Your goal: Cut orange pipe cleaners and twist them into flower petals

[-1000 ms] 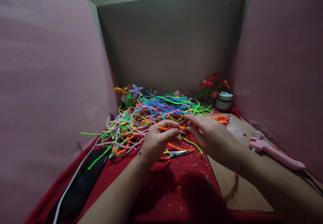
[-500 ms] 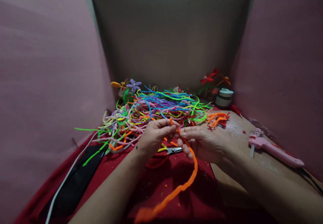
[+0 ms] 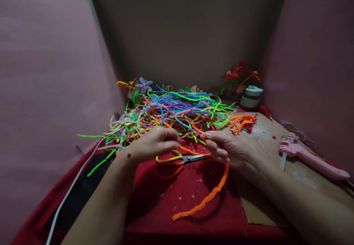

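An orange fuzzy stem [image 3: 206, 202] runs through my right hand [image 3: 228, 149], pinched between thumb and fingers; its short end points up and left, and its long end curves down over the red cloth. To the left, apart from it, my left hand [image 3: 163, 139] has curled fingers, and whether anything is in them is hidden. Between and just below the hands lie scissors [image 3: 186, 159] with yellow and red handles, blades pointing right. Behind the hands spreads a tangled pile of many-coloured fuzzy stems [image 3: 177, 107].
A pink glue gun [image 3: 315, 159] rests on a brown board [image 3: 265, 208] at right, with short orange pieces [image 3: 240, 122] near its back. Fuzzy flowers [image 3: 143, 85] and a lidded container [image 3: 251, 97] stand behind. A white cable [image 3: 73, 188] crosses a black object at left.
My hands have moved apart, the left leftward and off the orange stem, the right slightly rightward with the stem. The scissors are now more exposed. The view has shifted slightly.
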The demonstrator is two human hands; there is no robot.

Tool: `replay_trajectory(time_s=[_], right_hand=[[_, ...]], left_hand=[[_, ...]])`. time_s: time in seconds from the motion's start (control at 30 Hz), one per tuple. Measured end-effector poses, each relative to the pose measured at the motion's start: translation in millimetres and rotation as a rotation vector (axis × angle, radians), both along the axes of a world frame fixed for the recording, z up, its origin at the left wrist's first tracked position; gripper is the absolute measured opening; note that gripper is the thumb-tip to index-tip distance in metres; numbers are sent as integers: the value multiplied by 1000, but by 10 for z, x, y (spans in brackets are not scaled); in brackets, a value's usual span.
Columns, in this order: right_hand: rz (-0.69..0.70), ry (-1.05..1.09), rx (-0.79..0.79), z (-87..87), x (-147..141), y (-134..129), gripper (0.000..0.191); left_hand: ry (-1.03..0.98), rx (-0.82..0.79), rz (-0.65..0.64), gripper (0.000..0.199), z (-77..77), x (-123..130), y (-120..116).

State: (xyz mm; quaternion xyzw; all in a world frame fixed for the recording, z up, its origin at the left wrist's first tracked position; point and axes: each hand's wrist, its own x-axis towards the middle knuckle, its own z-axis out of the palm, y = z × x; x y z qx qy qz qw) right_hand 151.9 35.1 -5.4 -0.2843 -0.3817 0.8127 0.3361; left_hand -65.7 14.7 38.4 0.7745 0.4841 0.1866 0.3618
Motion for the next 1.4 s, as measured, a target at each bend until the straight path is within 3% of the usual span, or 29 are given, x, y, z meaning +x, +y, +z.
replay_trajectory(time_s=[0.03,0.1,0.23,0.4,0.6,0.83,0.93,1.03,1.2,1.4], right_hand=[[-9,-5,1,13,33,8,14],[-7,-4,11,26,80,29,15],[10,26,19,15,98,60,11],[-37,63,11,84,97,24,15],[-162,-58,225,182,116,-9,11],[-320,-179,332,264,99,-27,8],[-322,-223,336,282,99,-24,11],[-298,-261,354,281,101,-24,15],[-323,-309,360,243,92,-38,15],[-361,-350,355,185,74,-33,12]], left_hand=[[190,62,-105,14,3,-30,-24],[449,195,-159,12,-66,-41,-78],[636,363,-175,13,-306,52,-182],[668,412,-152,14,-363,126,-225],[689,395,-107,28,-259,68,-180],[378,171,-79,34,44,-103,-183],[300,166,-46,30,49,-156,-190],[310,267,66,24,-45,-148,-176],[544,611,122,24,-191,15,-159],[768,667,195,29,-236,124,-179]])
